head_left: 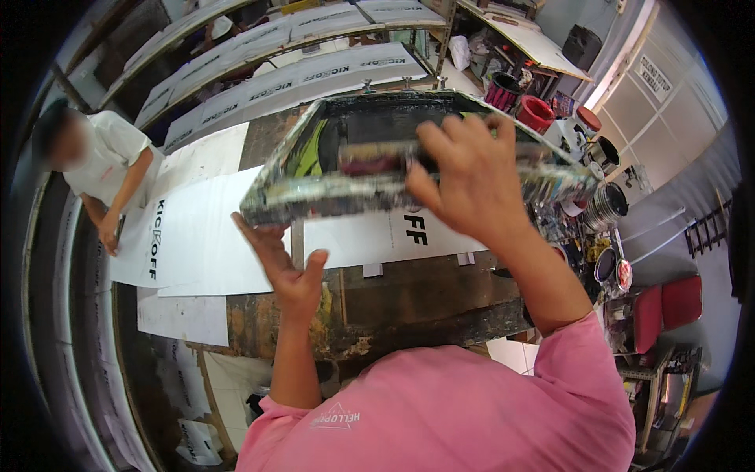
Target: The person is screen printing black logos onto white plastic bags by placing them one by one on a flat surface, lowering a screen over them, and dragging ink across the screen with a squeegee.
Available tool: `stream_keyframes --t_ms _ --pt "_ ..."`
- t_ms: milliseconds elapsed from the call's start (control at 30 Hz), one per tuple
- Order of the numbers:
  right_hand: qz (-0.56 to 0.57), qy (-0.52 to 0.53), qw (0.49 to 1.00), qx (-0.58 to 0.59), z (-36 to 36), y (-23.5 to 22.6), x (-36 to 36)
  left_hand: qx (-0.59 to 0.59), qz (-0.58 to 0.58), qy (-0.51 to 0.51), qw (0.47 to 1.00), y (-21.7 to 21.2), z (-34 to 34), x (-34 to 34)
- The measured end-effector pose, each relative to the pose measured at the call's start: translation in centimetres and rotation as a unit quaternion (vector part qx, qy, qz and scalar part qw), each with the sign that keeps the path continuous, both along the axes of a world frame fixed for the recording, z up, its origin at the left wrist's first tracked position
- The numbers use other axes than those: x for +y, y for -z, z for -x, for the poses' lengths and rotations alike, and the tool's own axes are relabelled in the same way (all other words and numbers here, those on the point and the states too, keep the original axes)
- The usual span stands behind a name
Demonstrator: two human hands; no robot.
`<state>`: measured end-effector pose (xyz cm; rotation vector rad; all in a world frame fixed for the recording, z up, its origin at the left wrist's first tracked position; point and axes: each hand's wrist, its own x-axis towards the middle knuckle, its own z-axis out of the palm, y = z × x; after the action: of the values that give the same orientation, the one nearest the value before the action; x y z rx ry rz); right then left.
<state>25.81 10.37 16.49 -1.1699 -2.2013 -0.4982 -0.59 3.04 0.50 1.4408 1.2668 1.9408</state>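
A screen-printing frame (330, 195), crusted with paint, is tilted with its near edge raised above the table. My right hand (472, 177) reaches over it, fingers curled around a wooden squeegee (368, 157) inside the frame; the squeegee is smeared by motion. My left hand (292, 275) is at the frame's near left corner, fingers stretched out and thumb apart. Its fingertips are at the frame's underside; whether they bear its weight I cannot tell. Beneath the frame lies a white sheet (354, 242) with black printed lettering, partly hidden by the frame.
White printed sheets (200, 236) cover the table's left side, where another person (118, 157) leans in with a hand on them. Racks of printed sheets (275, 90) stand behind. Paint tins (609, 200) and a red tub (536, 114) crowd the right. A red chair (668, 308) is lower right.
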Motion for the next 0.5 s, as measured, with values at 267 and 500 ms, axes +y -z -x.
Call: stream_keyframes --t_ms 267,500 --pt "-0.061 -0.016 0.998 0.019 0.6 -5.8 5.9 0.582 0.390 -0.076 0.709 9.8 -2.3 -2.8" --pt "-0.070 -0.044 0.996 0.015 0.6 -8.0 8.5 0.518 0.404 -0.050 0.753 6.5 -3.6 -1.2"
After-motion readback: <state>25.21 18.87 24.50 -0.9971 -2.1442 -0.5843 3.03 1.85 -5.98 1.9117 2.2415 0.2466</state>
